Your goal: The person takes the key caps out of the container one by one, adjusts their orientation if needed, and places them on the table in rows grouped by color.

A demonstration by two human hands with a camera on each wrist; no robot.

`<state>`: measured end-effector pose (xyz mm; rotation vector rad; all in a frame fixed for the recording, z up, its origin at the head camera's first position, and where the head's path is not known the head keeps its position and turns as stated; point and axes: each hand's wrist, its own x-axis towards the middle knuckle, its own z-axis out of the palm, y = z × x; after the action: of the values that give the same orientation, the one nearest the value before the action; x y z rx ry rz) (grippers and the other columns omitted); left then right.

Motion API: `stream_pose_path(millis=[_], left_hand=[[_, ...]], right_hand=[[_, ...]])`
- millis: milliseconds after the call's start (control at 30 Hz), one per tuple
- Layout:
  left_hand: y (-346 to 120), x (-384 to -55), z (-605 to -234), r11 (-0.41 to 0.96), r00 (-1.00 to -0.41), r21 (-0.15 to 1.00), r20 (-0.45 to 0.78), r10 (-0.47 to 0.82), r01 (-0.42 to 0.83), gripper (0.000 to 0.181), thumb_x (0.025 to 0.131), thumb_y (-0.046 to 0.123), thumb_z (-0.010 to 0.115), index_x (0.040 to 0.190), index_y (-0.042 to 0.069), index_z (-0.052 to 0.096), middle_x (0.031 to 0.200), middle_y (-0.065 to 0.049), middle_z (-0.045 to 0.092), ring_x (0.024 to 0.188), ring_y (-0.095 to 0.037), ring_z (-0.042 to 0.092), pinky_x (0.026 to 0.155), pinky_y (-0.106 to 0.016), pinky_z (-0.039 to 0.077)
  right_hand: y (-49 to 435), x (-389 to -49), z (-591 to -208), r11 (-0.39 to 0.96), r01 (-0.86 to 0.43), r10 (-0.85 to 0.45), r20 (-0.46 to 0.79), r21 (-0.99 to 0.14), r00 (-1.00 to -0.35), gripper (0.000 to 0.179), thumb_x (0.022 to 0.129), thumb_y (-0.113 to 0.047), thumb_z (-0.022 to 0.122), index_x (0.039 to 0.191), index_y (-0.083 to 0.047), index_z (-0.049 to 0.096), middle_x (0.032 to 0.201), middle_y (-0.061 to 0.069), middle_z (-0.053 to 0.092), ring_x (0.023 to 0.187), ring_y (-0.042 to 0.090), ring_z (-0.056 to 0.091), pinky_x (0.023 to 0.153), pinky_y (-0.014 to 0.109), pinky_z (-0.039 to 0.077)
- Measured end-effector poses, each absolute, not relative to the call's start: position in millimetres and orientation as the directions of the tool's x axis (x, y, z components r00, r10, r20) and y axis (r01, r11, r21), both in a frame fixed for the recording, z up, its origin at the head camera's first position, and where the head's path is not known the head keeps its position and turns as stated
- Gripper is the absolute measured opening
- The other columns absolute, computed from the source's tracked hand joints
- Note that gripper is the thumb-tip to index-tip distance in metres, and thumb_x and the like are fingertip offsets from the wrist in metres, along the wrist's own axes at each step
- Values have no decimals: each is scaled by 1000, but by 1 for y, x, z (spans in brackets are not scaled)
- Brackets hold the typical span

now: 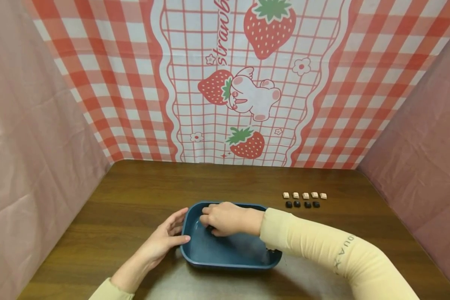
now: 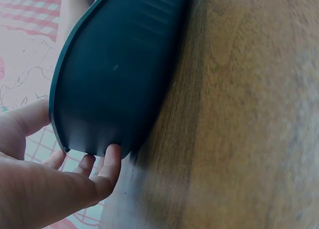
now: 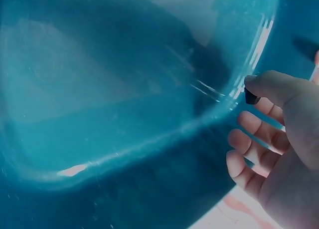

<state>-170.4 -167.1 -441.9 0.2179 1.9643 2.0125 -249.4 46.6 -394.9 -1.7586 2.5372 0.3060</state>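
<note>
A deep blue plastic tray (image 1: 228,263) stands on the table, its outer wall (image 2: 114,69) filling much of the left wrist view. My left hand (image 1: 165,237) grips its left end, thumb at the rim and fingers against the outside. Inside the tray, toward its far left corner, is my right hand (image 1: 225,218). Between thumb and index finger it pinches a small black keycap (image 3: 251,96), the other fingers loosely bent. A few small light and dark pieces (image 1: 273,251) lie in the near right corner, partly hidden by the right sleeve.
Behind the tray to the right, a row of several cream keycaps (image 1: 305,195) lies above a row of several black keycaps (image 1: 297,204) on the brown wooden table (image 1: 142,183). A red checked strawberry cloth (image 1: 225,125) hangs at the back, with pink cloth (image 1: 423,125) at both sides.
</note>
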Motion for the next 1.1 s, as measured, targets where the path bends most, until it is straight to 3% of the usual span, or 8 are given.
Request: stream_pose_path(millis=[433,1100], left_hand=[[-166,-170,-440,-2,-941,993,-108,320,-115,76,84,0,65,148,5,24,142,-25,34,122,-35,45,88,-28,45],[-164,-170,-444,-3,-948,993,-109,300,-115,76,82,-3,65,147,7,27,142,-24,36,122,-36,44,88,-28,44]], right_hand=[[53,-246,-368,328,-922,-932,-88,207,-352,18,85,-32,68,99,-23,63,95,-7,58,88,11,52,70,29,44],[97,-250,-325,389,-896,-921,61,213,-385,18,84,-30,70,97,-22,61,93,-5,57,88,14,52,70,32,42]])
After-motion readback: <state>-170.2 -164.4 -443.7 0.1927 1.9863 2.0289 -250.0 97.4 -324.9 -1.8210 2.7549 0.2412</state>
